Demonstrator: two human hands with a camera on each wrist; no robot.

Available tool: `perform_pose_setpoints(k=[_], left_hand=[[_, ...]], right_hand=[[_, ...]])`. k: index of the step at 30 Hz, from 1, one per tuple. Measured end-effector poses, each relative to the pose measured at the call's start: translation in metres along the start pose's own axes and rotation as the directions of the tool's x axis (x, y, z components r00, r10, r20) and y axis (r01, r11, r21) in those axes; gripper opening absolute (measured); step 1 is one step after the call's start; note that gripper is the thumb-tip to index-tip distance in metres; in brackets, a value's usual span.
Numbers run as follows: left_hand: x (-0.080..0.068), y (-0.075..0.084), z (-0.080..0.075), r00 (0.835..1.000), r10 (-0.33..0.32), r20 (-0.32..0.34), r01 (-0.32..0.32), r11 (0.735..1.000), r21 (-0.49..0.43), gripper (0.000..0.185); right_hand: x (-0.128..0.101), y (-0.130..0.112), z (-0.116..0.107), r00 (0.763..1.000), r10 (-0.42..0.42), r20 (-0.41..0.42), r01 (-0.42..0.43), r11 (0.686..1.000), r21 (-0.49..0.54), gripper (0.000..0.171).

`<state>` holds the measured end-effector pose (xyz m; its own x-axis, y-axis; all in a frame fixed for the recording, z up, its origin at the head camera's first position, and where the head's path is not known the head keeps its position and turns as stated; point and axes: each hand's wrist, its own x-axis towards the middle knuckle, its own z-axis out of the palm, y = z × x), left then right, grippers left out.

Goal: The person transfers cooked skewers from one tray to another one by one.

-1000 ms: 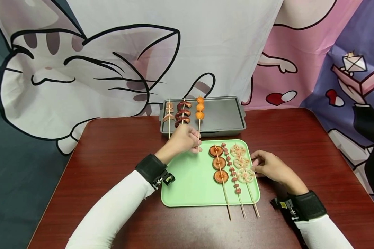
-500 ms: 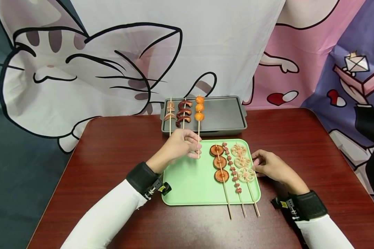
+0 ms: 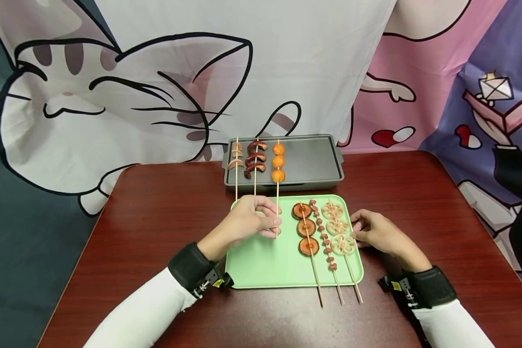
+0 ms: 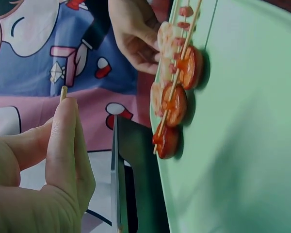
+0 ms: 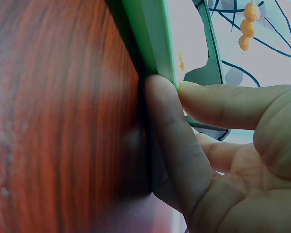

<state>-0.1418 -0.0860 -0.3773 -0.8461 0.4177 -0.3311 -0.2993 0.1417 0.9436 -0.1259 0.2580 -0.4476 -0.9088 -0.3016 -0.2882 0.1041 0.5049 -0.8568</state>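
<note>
The left hand [image 3: 249, 220] pinched the lower end of the orange-ball skewer [image 3: 278, 183] between thumb and curled fingers; in the left wrist view the stick's tip [image 4: 63, 92] showed just above the fingertips [image 4: 63, 126]. The hand hung over the far left part of the green tray [image 3: 261, 261]. From it the skewer ran away from the person, its three orange balls lying on the grey baking tray [image 3: 317, 162], which stood just beyond the green tray. Two more loaded skewers lay on the grey tray, left of the orange balls.

The right hand [image 3: 376, 234] rested at the green tray's right edge, its fingers bent and pressed against the rim [image 5: 153, 43], thumb on top. Just inside that edge lay the lotus-root skewer [image 3: 340, 237], then a small-piece skewer [image 3: 324, 237] and a brown-round skewer [image 3: 306, 229]. The green tray sat on the dark red surface [image 3: 156, 208].
</note>
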Motion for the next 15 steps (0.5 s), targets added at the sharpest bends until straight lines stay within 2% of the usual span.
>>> perform_pose_setpoints(k=[8,15], left_hand=[[-0.01,-0.004,0.003,0.998,0.027,0.05,-0.026,1.0,-0.008,0.018],[-0.018,-0.011,0.006,0.996,0.007,0.092,-0.005,1.0,-0.022,0.018]], right_hand=[[0.0,-0.001,0.0,1.0,-0.003,-0.002,0.003,1.0,0.002,0.034],[-0.001,0.0,0.0,1.0,-0.001,0.001,0.001,1.0,0.01,0.035]])
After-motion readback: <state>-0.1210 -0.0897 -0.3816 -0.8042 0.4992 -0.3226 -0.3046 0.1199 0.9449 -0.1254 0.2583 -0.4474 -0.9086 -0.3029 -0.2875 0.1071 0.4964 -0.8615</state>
